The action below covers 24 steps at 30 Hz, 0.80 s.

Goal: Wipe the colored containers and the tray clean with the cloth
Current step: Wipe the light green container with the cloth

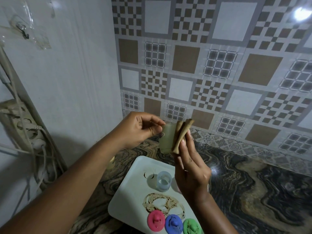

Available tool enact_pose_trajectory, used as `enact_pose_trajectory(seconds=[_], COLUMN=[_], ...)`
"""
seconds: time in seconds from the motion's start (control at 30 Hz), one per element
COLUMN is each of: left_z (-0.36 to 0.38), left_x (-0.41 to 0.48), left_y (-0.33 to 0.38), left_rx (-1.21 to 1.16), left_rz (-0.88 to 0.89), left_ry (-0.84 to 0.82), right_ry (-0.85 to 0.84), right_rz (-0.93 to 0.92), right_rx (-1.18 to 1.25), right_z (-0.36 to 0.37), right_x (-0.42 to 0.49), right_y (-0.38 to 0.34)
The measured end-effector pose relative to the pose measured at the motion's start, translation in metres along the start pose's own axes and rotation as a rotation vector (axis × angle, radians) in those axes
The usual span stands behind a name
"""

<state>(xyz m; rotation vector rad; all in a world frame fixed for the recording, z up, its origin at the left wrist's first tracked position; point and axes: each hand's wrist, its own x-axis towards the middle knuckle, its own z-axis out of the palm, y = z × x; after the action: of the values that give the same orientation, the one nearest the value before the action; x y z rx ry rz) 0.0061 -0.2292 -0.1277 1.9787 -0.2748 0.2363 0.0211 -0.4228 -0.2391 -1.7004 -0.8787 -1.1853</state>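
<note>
Cloth (pixel 181 135): brown, folded into a narrow strip. It stands upright in the air above the far end of the tray and presses against the right side of the pale cup.
Pale cup (pixel 166 138): translucent and yellowish, raised above the counter between your two hands and touching the cloth.
Left hand (pixel 141 127): closed on the pale cup, with your thumb and curled fingers pinching its left edge.
Right hand (pixel 191 168): its back faces the camera. Your fingers point up and grip the cloth against the cup, and the thumb is hidden.
Tray (pixel 133 188): white with rounded corners, lying on the counter below your hands. It bears a brown ring mark (pixel 148 175) near its far end and a larger brown smear (pixel 162 203) at mid-length.
Blue cup (pixel 163 181): translucent, upright on the tray, just beside the ring mark and just left of your right wrist.
Lids: the pink lid (pixel 156 221), blue lid (pixel 173 223) and green lid (pixel 191 226) lie in a row at the near end of the tray. Each has a central knob, and the smear is just behind them.
Counter (pixel 253 191): dark, with a swirled marble pattern, carrying the tray.
Back wall (pixel 219 73): tiles in brown, grey and white squares and checks.
Left wall (pixel 76 65): white, with a clear hook (pixel 22 27) high up and a power strip (pixel 25 122) with plugs and cables (pixel 33 149) lower down.
</note>
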Motion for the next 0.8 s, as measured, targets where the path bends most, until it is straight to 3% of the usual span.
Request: enact_pose_trajectory(seconds=[0.07,0.2,0.43,0.8], left_z=[0.003,0.011,-0.003,0.006], left_x=[0.000,0.000,0.003,0.005], left_y=[0.001,0.014,0.016,0.006], left_rx=[-0.066,0.084,0.107,0.276], left_rz=[-0.030,0.031,0.049,0.009], left_ry=[-0.005,0.019,-0.037,0.089], right_ry=[-0.014,-0.077,0.004,-0.229], right_rz=[-0.013,-0.032,-0.004,-0.020], right_rx=[-0.002,-0.054,-0.011,-0.042], right_z=[0.000,0.004,-0.004,0.010], right_x=[-0.001,-0.006,-0.001,-0.006], right_y=[-0.002,-0.006,-0.001,0.008])
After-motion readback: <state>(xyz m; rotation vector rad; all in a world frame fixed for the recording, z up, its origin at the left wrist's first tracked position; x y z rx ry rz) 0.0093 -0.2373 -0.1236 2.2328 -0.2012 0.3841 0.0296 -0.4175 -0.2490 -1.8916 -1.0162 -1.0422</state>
